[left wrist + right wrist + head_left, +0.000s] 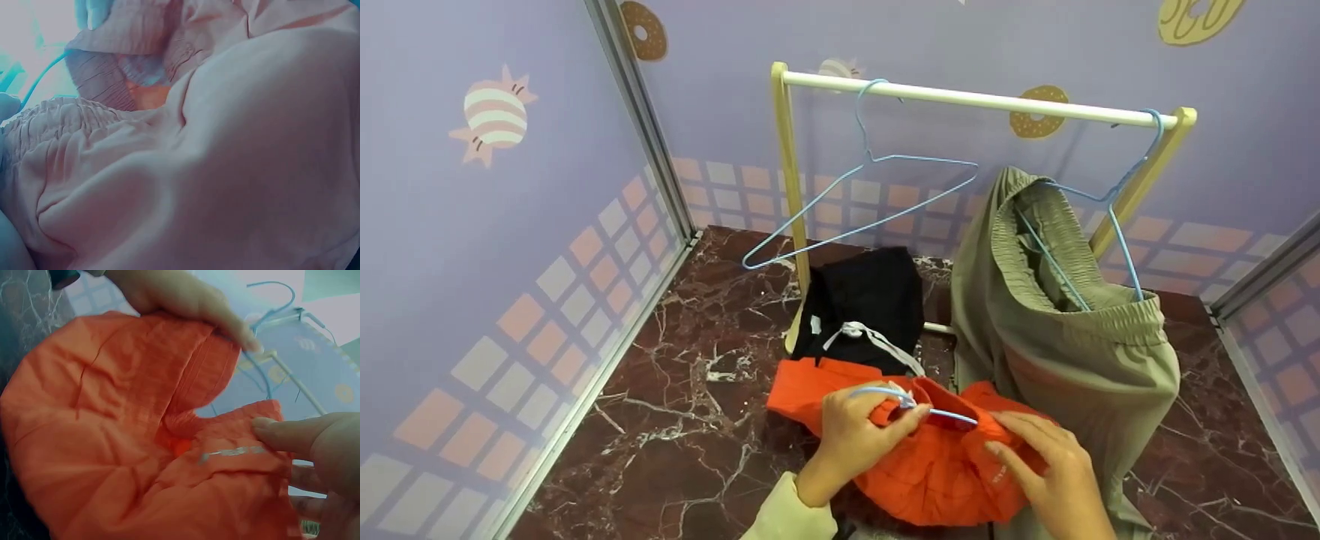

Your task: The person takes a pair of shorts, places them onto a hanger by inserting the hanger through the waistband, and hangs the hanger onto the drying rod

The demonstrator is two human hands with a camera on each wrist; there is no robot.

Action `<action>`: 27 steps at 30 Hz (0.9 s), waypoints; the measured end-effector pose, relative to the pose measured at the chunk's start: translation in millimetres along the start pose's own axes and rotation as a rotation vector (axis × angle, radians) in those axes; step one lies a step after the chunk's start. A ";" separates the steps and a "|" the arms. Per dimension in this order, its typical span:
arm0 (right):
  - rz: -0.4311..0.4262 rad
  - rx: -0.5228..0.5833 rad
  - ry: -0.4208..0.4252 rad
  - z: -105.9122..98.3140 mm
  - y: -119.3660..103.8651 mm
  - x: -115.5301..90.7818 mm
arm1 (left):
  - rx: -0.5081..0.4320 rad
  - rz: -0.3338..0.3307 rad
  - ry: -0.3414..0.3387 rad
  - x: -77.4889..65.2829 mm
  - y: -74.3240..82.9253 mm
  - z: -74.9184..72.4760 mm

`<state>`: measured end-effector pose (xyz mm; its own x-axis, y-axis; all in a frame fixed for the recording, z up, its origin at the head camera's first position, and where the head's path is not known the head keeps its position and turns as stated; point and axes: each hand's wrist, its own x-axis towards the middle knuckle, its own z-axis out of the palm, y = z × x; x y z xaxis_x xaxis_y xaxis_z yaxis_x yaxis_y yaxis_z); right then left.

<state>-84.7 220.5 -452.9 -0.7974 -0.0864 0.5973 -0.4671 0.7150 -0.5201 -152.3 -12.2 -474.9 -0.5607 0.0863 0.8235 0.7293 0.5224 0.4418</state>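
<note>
My left hand (862, 431) grips a light blue wire hanger (952, 415) near its hook, with the thumb laid along the wire. That hanger passes into the waist opening of an orange garment (937, 480), bunched low in front of me. At the right side of the waistband, my right hand (1057, 457) pinches the cloth between thumb and fingers; the right wrist view shows the thumb above a small silvery print (233, 451). Part of the hanger is hidden inside the cloth. Washed-out colours in the left wrist view show a gathered waistband (62, 121) and blue wire.
Behind stands a rack with a white rail (982, 97). From it hang a bare blue hanger (862, 225) and olive trousers (1072, 360) on another hanger. Black clothing (870, 292) with a white drawstring lies behind the orange garment on the marbled floor (675, 420). Patterned walls enclose the space.
</note>
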 end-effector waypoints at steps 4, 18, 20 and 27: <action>0.015 0.015 0.020 -4.8 9.1 -2.4 | -0.016 -0.026 0.010 1.7 -4.4 -4.4; 0.086 0.033 0.029 -23.6 17.6 -0.9 | -0.085 -0.070 -0.015 6.9 -9.1 -11.0; 0.000 -0.023 0.025 -19.2 13.6 -0.4 | -0.086 -0.079 -0.030 7.6 -8.1 -10.6; -0.205 -0.123 0.029 -1.9 2.2 1.0 | -0.055 -0.069 -0.059 8.4 -1.9 -7.8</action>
<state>-85.8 223.3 -452.3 -0.6783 -0.2196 0.7012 -0.5664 0.7642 -0.3086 -155.4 -19.1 -466.0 -0.6314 0.1018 0.7688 0.7075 0.4813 0.5174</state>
